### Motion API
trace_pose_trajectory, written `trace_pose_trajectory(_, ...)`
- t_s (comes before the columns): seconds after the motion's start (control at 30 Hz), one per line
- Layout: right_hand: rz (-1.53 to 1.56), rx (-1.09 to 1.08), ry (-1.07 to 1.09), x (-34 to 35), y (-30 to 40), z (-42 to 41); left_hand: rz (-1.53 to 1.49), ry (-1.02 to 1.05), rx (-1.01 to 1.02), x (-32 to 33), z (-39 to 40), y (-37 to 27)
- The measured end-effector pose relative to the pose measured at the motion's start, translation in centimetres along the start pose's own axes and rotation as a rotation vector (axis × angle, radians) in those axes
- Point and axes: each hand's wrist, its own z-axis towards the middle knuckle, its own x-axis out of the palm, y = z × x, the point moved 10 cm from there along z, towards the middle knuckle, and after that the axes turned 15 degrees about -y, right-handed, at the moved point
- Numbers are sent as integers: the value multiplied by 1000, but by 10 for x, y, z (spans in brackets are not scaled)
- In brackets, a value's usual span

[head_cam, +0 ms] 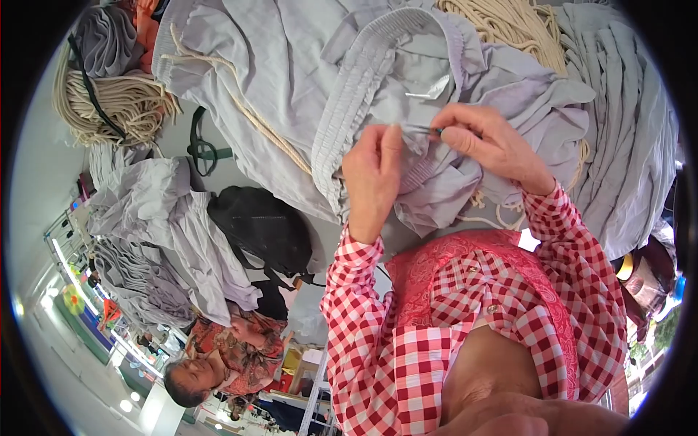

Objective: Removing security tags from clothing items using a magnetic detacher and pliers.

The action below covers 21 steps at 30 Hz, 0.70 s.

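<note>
Before me lies a light grey garment with a gathered elastic waistband (357, 90), its opening facing up and a white label (433, 88) inside. My left hand (376, 174) is closed at the near side of the waistband, thumb up against the fingers, apparently pinching cloth. A slim, dark-handled tool (438, 131) with a thin metal end is pinched in my right hand (485, 143). Its metal end points left towards my left thumb; my fingers hide most of it, so its exact kind is unclear. A cream drawcord (262, 128) lies across the grey cloth on the left.
Bundles of cream cord lie at the top right (507, 27) and far left (114, 103). Layered grey garments (616, 109) cover the right side. A black bag (262, 226) and dark strap (202, 147) lie left. Beyond, a co-worker (240, 349) handles grey cloth (212, 261).
</note>
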Motion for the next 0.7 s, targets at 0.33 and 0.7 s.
trace_pose_trajectory(0.33,400,177,-381,-14,-33,72,347,-378,523,2,35,-54)
trace_pose_trajectory(0.7,-509,32,-592,-10,-50,67,347,-314,465,11,44,-29)
